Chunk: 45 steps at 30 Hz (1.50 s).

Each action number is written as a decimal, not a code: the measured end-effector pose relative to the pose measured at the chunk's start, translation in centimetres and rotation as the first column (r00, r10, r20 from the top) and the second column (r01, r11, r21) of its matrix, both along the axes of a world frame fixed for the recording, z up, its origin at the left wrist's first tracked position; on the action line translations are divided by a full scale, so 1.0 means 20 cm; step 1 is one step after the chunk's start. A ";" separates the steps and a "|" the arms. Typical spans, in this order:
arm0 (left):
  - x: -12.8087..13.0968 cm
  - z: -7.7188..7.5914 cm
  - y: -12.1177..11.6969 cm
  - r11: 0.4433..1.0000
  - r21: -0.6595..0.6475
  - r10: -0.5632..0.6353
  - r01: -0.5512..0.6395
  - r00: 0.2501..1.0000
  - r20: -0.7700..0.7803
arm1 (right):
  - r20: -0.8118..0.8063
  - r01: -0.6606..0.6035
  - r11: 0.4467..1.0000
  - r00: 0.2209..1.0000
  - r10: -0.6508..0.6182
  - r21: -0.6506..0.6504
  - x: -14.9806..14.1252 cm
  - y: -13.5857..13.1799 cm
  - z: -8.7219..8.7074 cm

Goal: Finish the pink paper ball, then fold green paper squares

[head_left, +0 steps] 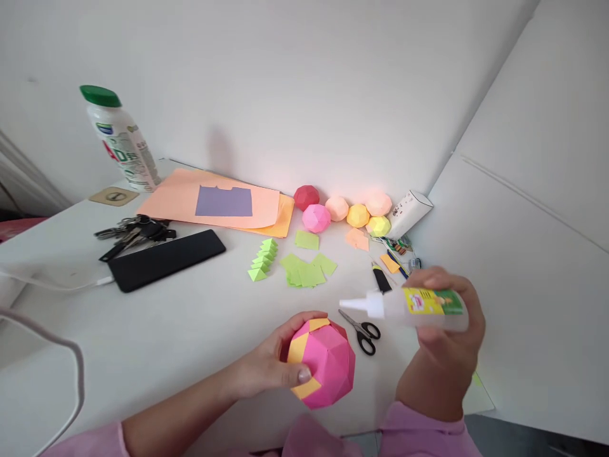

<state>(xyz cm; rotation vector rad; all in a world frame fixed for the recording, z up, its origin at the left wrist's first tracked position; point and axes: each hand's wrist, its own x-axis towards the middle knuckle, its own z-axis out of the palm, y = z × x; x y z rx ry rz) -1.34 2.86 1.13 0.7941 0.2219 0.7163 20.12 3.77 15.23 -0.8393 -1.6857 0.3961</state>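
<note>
A faceted paper ball (330, 362), pink with orange-yellow strips and a bit of red, is in my left hand (280, 362), thumb on its near side and fingers behind. Up to the right, my right hand (457, 311) grips a clear glue bottle (397, 308) with a yellow and green label. The bottle lies nearly level, its white nozzle pointing left, above and apart from the ball. Black-handled scissors (364, 333) rest on the table just behind the ball. Farther back are loose green paper squares (307, 271) and a row of folded green paper pieces (263, 260).
Several coloured paper balls (316, 218) sit by the wall beside a white tube (410, 214). Peach and orange sheets (176, 197), keys (136, 235), a black power bank (166, 260) with a white cable (71, 346), and a white bottle (124, 146) with green cap occupy the left.
</note>
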 end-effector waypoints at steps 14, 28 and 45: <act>-0.01 0.04 0.04 0.995 -0.099 0.017 -0.022 0.999 -0.046 | 0.091 -0.081 0.975 0.991 0.101 -0.206 -0.04 0.06 -0.14; -0.01 0.03 0.03 0.995 -0.096 -0.003 -0.003 0.998 -0.061 | 0.231 0.027 0.992 0.973 0.003 -0.127 -0.09 0.07 -0.16; -0.01 0.03 0.03 0.994 -0.112 -0.012 0.006 0.998 -0.056 | 0.276 -0.040 0.998 0.960 0.053 -0.055 -0.09 0.04 -0.17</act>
